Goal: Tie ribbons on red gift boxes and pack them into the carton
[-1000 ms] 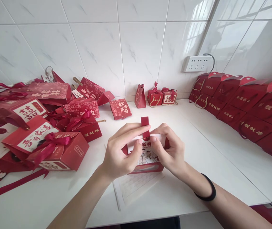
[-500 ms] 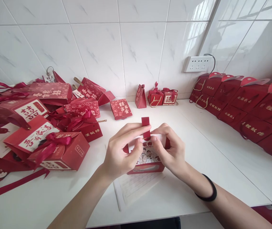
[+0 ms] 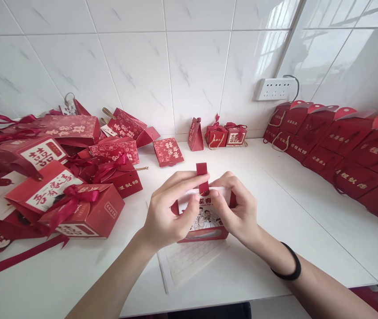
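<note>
A small red and white gift box (image 3: 205, 217), printed with cartoon figures and characters, stands upright between my hands, with a long window low on its front. A red strap (image 3: 202, 173) sticks up from its top edge. My left hand (image 3: 175, 208) is closed on the box's upper left, its forefinger stretched across the strap and its thumb on the front panel. My right hand (image 3: 237, 206) pinches the upper right edge, thumb in front and fingers bent behind. The fingertips behind the box are hidden.
Red gift boxes with ribbons (image 3: 86, 208) lie heaped on the left. Stacked red boxes (image 3: 345, 146) line the right side. Several small boxes (image 3: 217, 135) stand by the tiled wall, under a power strip (image 3: 274, 89). A white sheet (image 3: 182, 266) lies before the box.
Hardly anything differs. The strap and the box have shifted very slightly, while both hands keep the same hold.
</note>
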